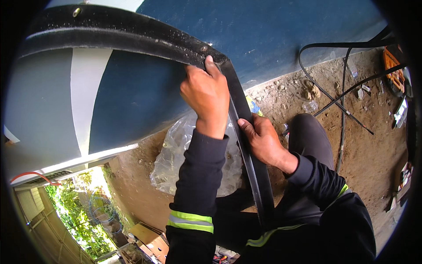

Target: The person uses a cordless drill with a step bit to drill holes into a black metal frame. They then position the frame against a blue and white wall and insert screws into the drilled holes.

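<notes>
A black metal angle-bar frame (127, 37) runs from the upper left to a corner, where a second length of it slants down toward my lap. My left hand (205, 94) is closed on the frame just left of that corner, its thumb lying along the bar and its fingers partly hidden behind. Lower down, my right hand (266, 138) grips the slanting length, thumb on the near face and the other fingers out of sight. A bolt or stud (77, 12) sits on the upper bar near its left end.
Behind the frame stands a blue, white and grey painted wall (145, 83). Clear plastic sheeting (176, 149) lies on the dirt floor beneath my arms. Black cables (343, 101) cross at right, near an orange-and-black object (393, 70). Cardboard (149, 240) lies at lower left.
</notes>
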Tool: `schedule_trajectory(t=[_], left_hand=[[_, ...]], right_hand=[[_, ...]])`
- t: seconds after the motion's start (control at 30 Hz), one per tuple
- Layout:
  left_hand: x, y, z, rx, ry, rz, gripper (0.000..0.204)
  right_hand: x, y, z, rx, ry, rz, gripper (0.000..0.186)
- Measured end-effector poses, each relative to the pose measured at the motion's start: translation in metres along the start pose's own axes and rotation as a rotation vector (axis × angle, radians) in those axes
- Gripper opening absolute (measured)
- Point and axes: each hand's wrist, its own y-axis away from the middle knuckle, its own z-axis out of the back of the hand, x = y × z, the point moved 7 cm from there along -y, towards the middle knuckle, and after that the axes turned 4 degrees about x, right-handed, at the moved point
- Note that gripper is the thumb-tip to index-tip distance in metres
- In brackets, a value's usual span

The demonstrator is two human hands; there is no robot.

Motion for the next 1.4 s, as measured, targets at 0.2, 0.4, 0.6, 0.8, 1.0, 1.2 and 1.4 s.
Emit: schedule_trajectory(t=[0.2, 0.4, 0.6, 0.8, 1.0, 1.2, 1.4], left_hand=[[0.009, -0.004, -0.004, -0.113, 0.065, -0.011, 0.016], [0.009, -0.005, 0.001, -0.048, 0.037, -0.006, 0.018], [0.009, 0.023, -0.009, 0.317, 0.08, 0.158, 0.034], [0.025, 0.04, -0.047, 0.535, 0.279, 0.344, 0.03], [0.021, 0.042, -0.05, 0.554, 0.192, 0.38, 0.046], [0.015, 0.035, -0.042, 0.507, 0.143, 0.305, 0.038], [0.011, 0.037, -0.038, 0.489, 0.125, 0.304, 0.047]], right_hand=[[-0.001, 0.002, -0.015, -0.067, -0.056, 0.001, 0.033], [-0.006, 0.0, -0.028, -0.114, -0.099, 0.043, 0.034], [-0.016, -0.002, -0.005, 0.017, -0.113, -0.04, 0.037], [-0.005, 0.001, 0.004, 0.025, -0.031, 0.018, 0.035], [-0.002, -0.002, 0.009, 0.027, -0.093, 0.07, 0.034], [-0.004, -0.002, -0.003, 0.019, -0.085, 0.048, 0.036], [0.007, -0.007, 0.018, 0.258, 0.215, -0.049, 0.047]])
